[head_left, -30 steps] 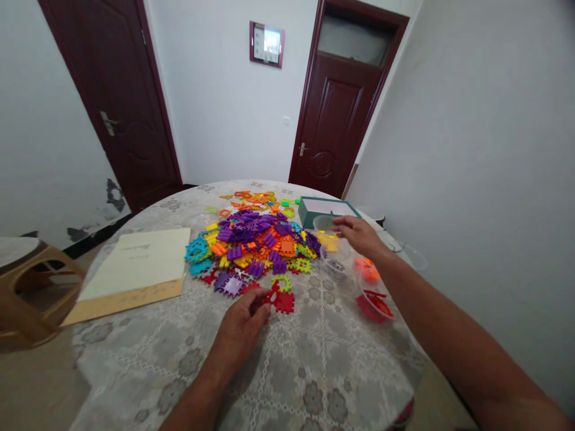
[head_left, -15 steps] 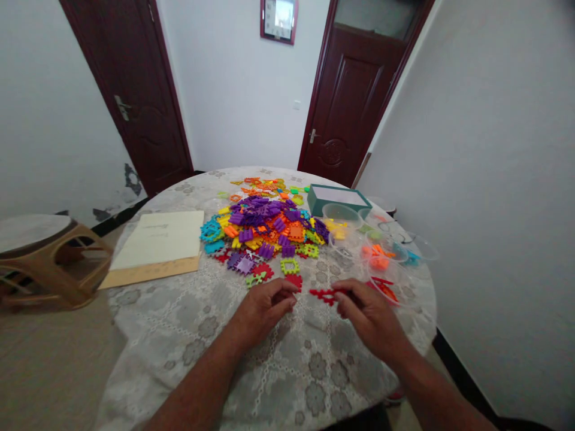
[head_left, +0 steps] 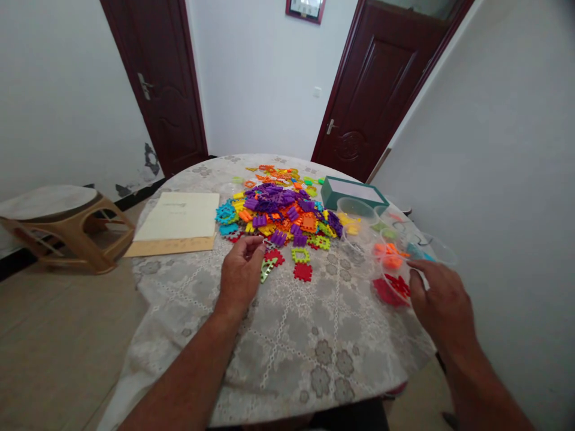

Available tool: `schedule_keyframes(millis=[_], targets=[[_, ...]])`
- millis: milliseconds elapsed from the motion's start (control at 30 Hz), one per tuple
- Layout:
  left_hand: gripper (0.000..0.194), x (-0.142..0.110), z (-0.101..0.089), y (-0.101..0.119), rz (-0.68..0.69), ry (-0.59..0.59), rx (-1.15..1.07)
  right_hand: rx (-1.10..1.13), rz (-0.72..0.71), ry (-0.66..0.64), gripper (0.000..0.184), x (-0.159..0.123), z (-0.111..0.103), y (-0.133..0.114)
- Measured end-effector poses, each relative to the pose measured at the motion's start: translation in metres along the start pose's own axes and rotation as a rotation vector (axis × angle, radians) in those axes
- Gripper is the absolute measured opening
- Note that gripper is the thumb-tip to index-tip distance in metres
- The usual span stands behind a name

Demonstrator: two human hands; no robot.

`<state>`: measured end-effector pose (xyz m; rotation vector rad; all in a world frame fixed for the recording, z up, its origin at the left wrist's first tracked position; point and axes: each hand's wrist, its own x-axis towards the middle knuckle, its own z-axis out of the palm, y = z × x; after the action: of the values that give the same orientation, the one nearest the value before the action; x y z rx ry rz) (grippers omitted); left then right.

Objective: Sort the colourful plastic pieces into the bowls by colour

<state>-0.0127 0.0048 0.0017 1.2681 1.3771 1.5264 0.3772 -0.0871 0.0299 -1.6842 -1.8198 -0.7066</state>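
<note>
White walls (head_left: pixel 251 78) meet two dark red doors (head_left: pixel 357 84) behind a round desk (head_left: pixel 287 359) draped in grey, flower-patterned cloth; a brown stool (head_left: pixel 85 239) with a pale top stands beyond the desk's left side. Colourful plastic pieces (head_left: pixel 274 206) lie heaped near the middle, purple on top; pale sheets (head_left: pixel 179 216) lie to their left, over a tan strip, and a green box (head_left: pixel 353 193) sits to their right. Clear bowls line the right side, one with yellow pieces (head_left: pixel 351 224), one with orange pieces (head_left: pixel 390 254), the nearest, a red-filled bowl (head_left: pixel 390 291), beside the right hand (head_left: pixel 442 293); its fingers are slightly parted, and whether they hold anything cannot be told. Fingers of the left hand (head_left: pixel 242 269) are nearly closed at the heap's near edge, a small pale piece (head_left: pixel 268 243) at their tips; just beside them lie a green triangular piece (head_left: pixel 268 270) and a red square piece (head_left: pixel 302 273).
</note>
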Motion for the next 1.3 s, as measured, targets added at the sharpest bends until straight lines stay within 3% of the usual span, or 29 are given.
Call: schedule_keyframes(millis=[67, 133, 267, 400, 533, 633, 800, 900, 1067, 1300], targets=[[0.033, 0.002, 0.001, -0.003, -0.023, 0.002, -0.014, 0.164, 0.008, -0.056, 0.025, 0.008, 0.001, -0.03], [0.033, 0.004, 0.0, -0.005, -0.044, -0.014, -0.003, 0.347, -0.024, -0.199, 0.023, 0.017, 0.007, -0.062], [0.023, 0.005, -0.004, -0.007, -0.001, -0.145, 0.234, 0.546, -0.173, -0.466, 0.027, 0.034, 0.044, -0.115], [0.022, 0.001, -0.007, -0.016, 0.207, -0.242, 0.538, 0.434, -0.191, -0.557, 0.031, 0.047, 0.092, -0.145], [0.031, -0.004, -0.006, -0.022, 0.269, -0.292, 0.804, 0.285, -0.164, -0.611, 0.024, 0.049, 0.115, -0.159], [0.029, -0.007, -0.005, -0.022, 0.267, -0.348, 0.933, 0.323, -0.152, -0.569, 0.021, 0.042, 0.121, -0.157], [0.032, -0.009, -0.003, -0.02, 0.237, -0.387, 0.942, 0.661, -0.06, -0.387, 0.013, 0.034, 0.126, -0.14], [0.035, -0.008, -0.002, -0.022, 0.221, -0.377, 0.842, 0.768, -0.029, -0.305, 0.012, 0.034, 0.124, -0.138], [0.033, -0.004, 0.0, -0.026, 0.221, -0.323, 0.573, 0.844, -0.119, -0.276, 0.016, 0.033, 0.116, -0.151], [0.028, 0.0, 0.002, -0.026, -0.055, -0.382, 0.223, 0.839, -0.246, -0.235, 0.023, 0.029, 0.112, -0.16]])
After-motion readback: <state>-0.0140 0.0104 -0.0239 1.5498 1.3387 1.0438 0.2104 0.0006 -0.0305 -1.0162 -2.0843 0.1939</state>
